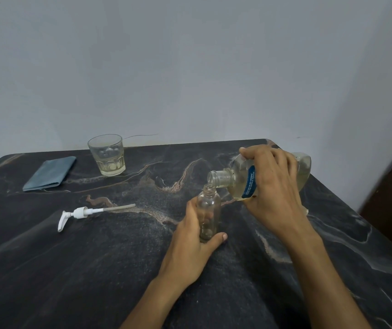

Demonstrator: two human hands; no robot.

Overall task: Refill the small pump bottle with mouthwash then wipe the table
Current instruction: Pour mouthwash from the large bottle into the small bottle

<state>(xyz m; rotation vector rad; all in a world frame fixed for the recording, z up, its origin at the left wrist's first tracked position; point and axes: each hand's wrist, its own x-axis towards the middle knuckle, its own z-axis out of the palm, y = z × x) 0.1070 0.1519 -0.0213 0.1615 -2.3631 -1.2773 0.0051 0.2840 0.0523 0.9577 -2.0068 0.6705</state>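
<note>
Head view: your left hand [196,236] is gripping the small bottle [209,211], standing upright on the table [95,257] near centre. Your right hand [274,186] is wrapping around the mouthwash bottle [235,180], tipping it so its open neck is sitting just over the small bottle's mouth. The pump [81,213] is lying well left; a cloth [49,173] and glass [107,155] are sitting behind.

The small clear pump bottle [208,214] stands upright and uncapped on the dark marbled surface [95,269]. Above it the big mouthwash bottle [242,181] is tipped, mouth at its neck. The white pump head [81,213] lies flat to the left, the folded blue cloth [50,173] farther back.
</note>
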